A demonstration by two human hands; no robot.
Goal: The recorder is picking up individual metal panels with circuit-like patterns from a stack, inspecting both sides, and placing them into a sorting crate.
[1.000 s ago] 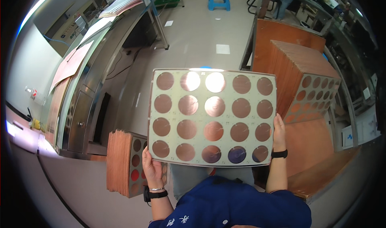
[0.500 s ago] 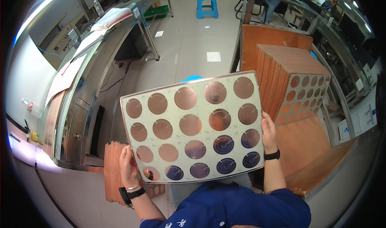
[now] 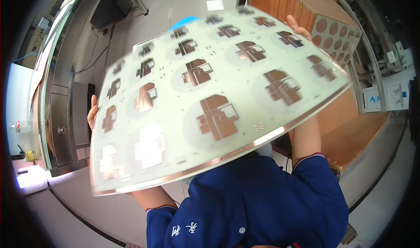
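A large pale circuit board panel [image 3: 175, 112] is held up in front of me, tilted, its near edge slightly smeared by motion. Rows of copper-coloured shapes cover the face toward me. My left hand [image 3: 92, 112] grips the panel's left edge, mostly hidden behind it with only some fingers showing. At the far right edge, my right hand [image 3: 299, 28] holds on too, its fingers showing above the rim. Beyond that hand rises a tall stack of similar copper panels [image 3: 334, 37] with round copper patches on the end one.
The stack stands in a wooden crate [image 3: 358, 140] within a metal frame at right. A steel desk with a drawer [image 3: 62, 130] runs along the left. A plastic bottle [image 3: 21, 126] lies beyond it. Part of a blue stool [image 3: 187, 22] shows past the panel.
The panel has been turned over, from the face with round copper patches to one with cut-out copper shapes. It is now closer to the view, and the view has shifted down.
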